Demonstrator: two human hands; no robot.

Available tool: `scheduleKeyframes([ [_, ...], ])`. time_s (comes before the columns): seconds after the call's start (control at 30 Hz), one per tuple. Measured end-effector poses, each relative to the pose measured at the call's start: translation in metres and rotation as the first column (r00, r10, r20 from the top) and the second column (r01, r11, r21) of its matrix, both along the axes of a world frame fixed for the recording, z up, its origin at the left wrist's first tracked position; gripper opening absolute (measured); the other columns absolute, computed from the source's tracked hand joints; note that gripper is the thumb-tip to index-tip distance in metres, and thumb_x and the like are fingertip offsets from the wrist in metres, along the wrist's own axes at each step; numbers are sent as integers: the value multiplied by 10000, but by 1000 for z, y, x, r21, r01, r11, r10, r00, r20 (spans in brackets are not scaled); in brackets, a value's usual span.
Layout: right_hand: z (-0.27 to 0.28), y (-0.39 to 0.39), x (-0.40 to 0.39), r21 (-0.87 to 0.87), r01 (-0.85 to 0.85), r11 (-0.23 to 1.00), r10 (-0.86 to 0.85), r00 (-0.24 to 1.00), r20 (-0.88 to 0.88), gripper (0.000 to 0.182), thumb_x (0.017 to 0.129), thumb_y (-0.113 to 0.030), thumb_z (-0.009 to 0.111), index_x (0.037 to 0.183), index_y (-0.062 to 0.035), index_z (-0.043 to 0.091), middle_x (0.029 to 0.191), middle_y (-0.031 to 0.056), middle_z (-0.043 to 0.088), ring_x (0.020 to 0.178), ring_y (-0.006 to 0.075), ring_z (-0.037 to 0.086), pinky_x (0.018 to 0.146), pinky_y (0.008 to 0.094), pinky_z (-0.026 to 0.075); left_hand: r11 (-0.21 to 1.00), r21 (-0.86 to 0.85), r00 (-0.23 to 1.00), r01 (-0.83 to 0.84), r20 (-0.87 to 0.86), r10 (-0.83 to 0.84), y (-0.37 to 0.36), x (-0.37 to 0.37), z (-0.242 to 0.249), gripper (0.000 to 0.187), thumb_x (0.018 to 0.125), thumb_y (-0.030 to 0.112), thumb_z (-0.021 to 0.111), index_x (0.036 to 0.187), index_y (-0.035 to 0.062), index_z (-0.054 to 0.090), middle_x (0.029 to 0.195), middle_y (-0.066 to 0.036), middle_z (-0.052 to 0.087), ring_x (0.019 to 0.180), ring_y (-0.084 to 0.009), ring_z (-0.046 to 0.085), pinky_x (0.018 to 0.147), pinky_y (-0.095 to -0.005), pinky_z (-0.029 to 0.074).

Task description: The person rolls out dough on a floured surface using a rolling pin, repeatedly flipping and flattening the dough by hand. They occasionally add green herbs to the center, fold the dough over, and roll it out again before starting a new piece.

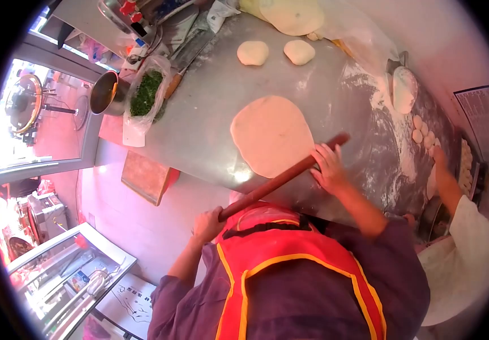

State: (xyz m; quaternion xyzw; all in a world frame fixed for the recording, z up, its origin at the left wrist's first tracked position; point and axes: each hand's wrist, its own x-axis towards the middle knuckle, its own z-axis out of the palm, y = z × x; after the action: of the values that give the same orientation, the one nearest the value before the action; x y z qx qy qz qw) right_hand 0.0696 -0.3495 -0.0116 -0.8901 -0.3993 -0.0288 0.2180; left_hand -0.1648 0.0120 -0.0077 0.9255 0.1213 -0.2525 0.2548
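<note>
The dough sheet (pixel 271 136) lies flat on the metal bench (pixel 199 122), toward its near edge: pale cream, thin, a rounded but uneven outline, its surface mostly smooth with a few faint marks. Along its near right side slants a reddish-brown rolling pin (pixel 278 180). The left hand (pixel 207 225) has its fingers closed round the lower end; the right hand (pixel 330 169) has its fingers slightly spread and curled over the pin near the other end.

Red apron (pixel 289 247) — yellow-edged, black band — over dark purple short sleeves (pixel 396 249).
</note>
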Motion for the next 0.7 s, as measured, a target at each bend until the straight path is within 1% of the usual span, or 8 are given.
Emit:
scheduleKeyframes([
  [0.13,-15,-52,-10,-118,155,981,-152,988,38,578,732,-98,739,1274,-79,538,1306,138,526,1262,339,477,1054,550,338,943,229,945,239,167,-280,37,73,22,214,806,289,670,979,171,624,814,-109,695,720,-342,676,607,-477,529],
  [0.2,-21,-64,-28,-169,208,963,-220,974,-51,566,760,-119,725,1291,-86,532,1311,141,528,1244,343,485,1032,532,357,925,239,781,294,497,-377,51,126,33,198,752,188,689,917,120,603,890,-72,653,826,-299,652,678,-449,517],
  [0.23,-13,-65,-42,-200,235,951,-262,958,-119,567,772,-118,720,1303,-85,524,1316,143,529,1237,342,489,1017,522,367,917,269,759,295,517,-396,53,152,40,199,726,176,694,862,92,577,850,-64,617,885,-302,618,793,-456,481],
  [0.27,-5,-63,-51,-236,259,937,-305,934,-188,568,784,-118,715,1315,-83,516,1321,145,530,1231,342,493,1003,512,376,920,274,852,281,369,-371,52,173,47,259,796,228,683,983,64,612,1067,-97,639,1111,-313,572,986,-464,412],
  [0.37,6,-25,-62,-251,445,859,-474,878,-65,599,855,-176,674,1399,-61,450,1380,154,508,1283,337,461,1049,533,342,926,308,693,216,619,-368,49,212,4,439,892,321,628,1230,47,576,1343,-135,553,1322,-310,448,1118,-484,307],
  [0.47,-11,-11,-9,-301,626,719,-618,775,135,568,959,-278,565,1458,-72,390,1502,141,401,1394,329,358,1124,595,239,914,388,711,118,609,-351,37,270,-24,598,950,404,558,1419,52,439,1524,-135,384,1436,-296,310,1176,-506,216],
  [0.57,-26,-19,75,-233,749,620,-699,663,269,544,992,-286,502,1479,-83,368,1541,134,356,1423,346,320,1131,599,226,912,401,666,89,656,-354,24,372,-19,629,950,402,551,1443,42,398,1541,-131,356,1448,-297,283,1174,-514,212],
  [0.7,-17,-14,90,-113,692,713,-657,716,235,544,988,-249,503,1488,-85,365,1544,157,344,1430,361,306,1146,581,216,903,419,606,94,695,-386,24,398,-19,627,952,394,549,1447,40,397,1553,-133,337,1458,-296,262,1181,-493,210],
])
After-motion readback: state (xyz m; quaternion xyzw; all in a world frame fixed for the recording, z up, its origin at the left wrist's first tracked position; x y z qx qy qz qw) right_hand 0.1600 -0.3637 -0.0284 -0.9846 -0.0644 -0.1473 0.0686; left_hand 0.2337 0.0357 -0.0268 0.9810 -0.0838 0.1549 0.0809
